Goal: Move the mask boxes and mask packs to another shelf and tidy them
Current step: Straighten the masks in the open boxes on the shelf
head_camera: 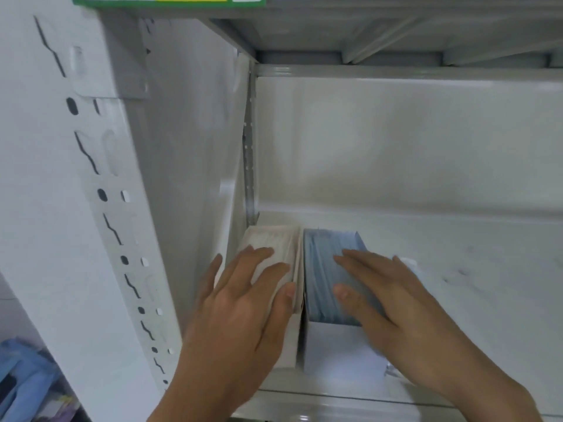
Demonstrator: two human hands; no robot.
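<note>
Under our hands sit two open mask boxes side by side at the left end of the shelf point(457, 269): the white mask box point(283, 239) beneath our left hand point(240, 303), tight against the shelf's side wall, and the blue mask box point(323, 263) beneath our right hand point(393, 303), touching or all but touching its neighbour. Our left hand lies flat on the white masks, fingers straight and spread, the thumb down the inner edge of the box; our right hand lies flat over the blue masks, fingers stretched toward the back wall. Neither grips anything: both are relaxed and pressing, as far as we can tell. We judge that these two boxes have reached the new shelf and that we are squaring them up against the corner. No mask packs show on this shelf, so we take that part of the task as not yet done, though how many boxes or packs remain elsewhere we cannot tell. Beyond our right hand the shelf floor runs on bare to the right, with a few faint dark marks. Beyond our left hand stands the perforated upright post point(100, 193), and below it some blue fabric or packaging point(27, 370), too blurred to name. Above our fingertips is the underside of the next shelf, with a green and yellow label point(170, 0) on its front edge. Nothing blocks our hands except the side wall, which leaves little room beside the left hand.
</note>
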